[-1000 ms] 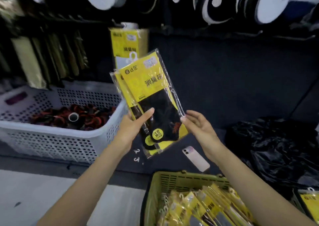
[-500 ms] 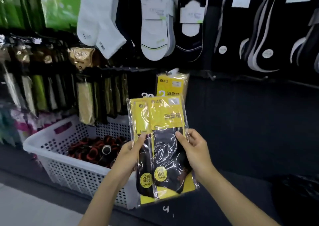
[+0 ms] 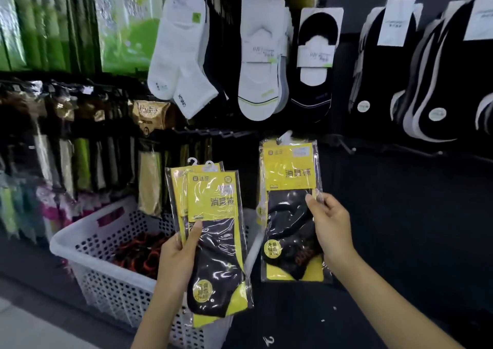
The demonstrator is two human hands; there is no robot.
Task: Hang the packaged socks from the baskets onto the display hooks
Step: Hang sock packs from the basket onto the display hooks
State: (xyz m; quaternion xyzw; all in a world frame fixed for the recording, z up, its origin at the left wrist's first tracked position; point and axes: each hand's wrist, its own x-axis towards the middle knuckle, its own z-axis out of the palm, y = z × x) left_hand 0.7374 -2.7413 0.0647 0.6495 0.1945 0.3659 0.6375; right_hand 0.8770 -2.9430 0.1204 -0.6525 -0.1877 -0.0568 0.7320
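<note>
My left hand (image 3: 177, 252) grips a small stack of yellow-and-black packaged socks (image 3: 213, 231), held upright with white hanger tabs at the top. My right hand (image 3: 329, 228) pinches the right edge of a single matching sock package (image 3: 289, 210), raised higher, its white tab near a display hook (image 3: 282, 138) on the dark wall. I cannot tell whether the tab sits on the hook. A second bare hook (image 3: 346, 147) sticks out to the right.
A white perforated basket (image 3: 106, 276) with red-and-black items stands at lower left. Above hang white socks (image 3: 181, 55), low-cut socks (image 3: 260, 63) and black socks (image 3: 381, 63). Rows of packaged goods (image 3: 80, 162) fill the left wall.
The view has tilted up from the baskets to the wall. My hands have split the stack: the right hand has drawn one package off to the right and up; the left keeps the others.
</note>
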